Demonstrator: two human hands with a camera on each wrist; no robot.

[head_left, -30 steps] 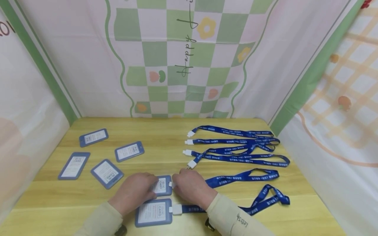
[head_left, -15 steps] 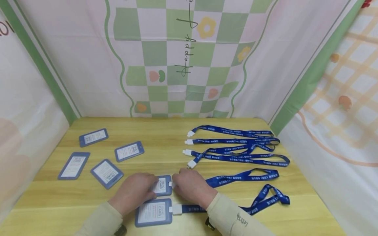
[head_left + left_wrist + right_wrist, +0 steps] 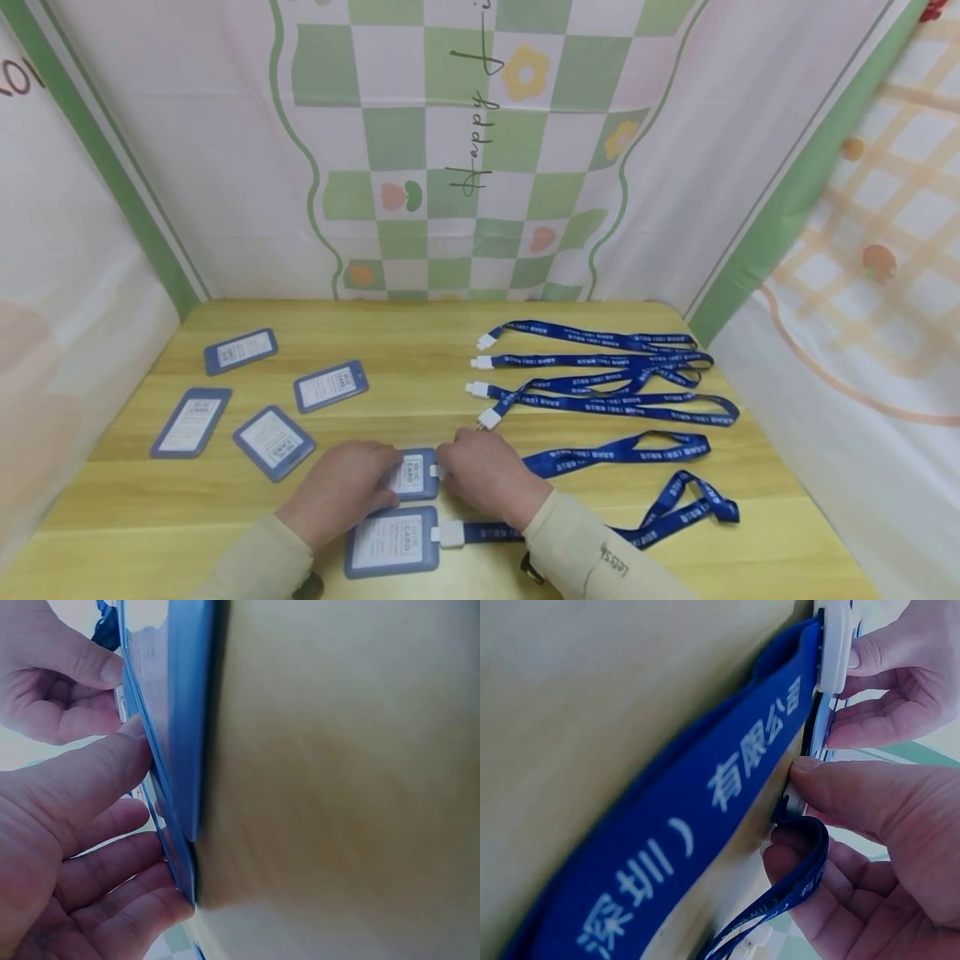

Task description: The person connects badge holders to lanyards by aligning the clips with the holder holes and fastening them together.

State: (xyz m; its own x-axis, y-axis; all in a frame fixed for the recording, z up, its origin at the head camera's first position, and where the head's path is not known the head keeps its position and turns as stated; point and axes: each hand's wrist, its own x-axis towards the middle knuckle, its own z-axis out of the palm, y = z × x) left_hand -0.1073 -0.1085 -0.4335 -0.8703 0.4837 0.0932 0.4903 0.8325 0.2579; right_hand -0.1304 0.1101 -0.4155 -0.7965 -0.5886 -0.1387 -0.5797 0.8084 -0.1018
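Blue lanyard curl (image 3: 819,855) shows from wrist, not head: right hand (image 3: 491,472) pinches clip (image 3: 794,798), left hand (image 3: 341,483) badge (image 3: 413,475).

A checkered curtain (image 3: 450,137) (green and white) hangs behind the wood-grain table (image 3: 408,342).

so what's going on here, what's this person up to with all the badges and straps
A person's left hand holds a badge holder while the right hand pinches a blue lanyard by its white end, right at the holder's edge. The fingers hide whether it is fully fastened. Nearer the person, a second holder lies joined to a second lanyard. Four loose holders lie to the left on the table, four loose lanyards to the right.
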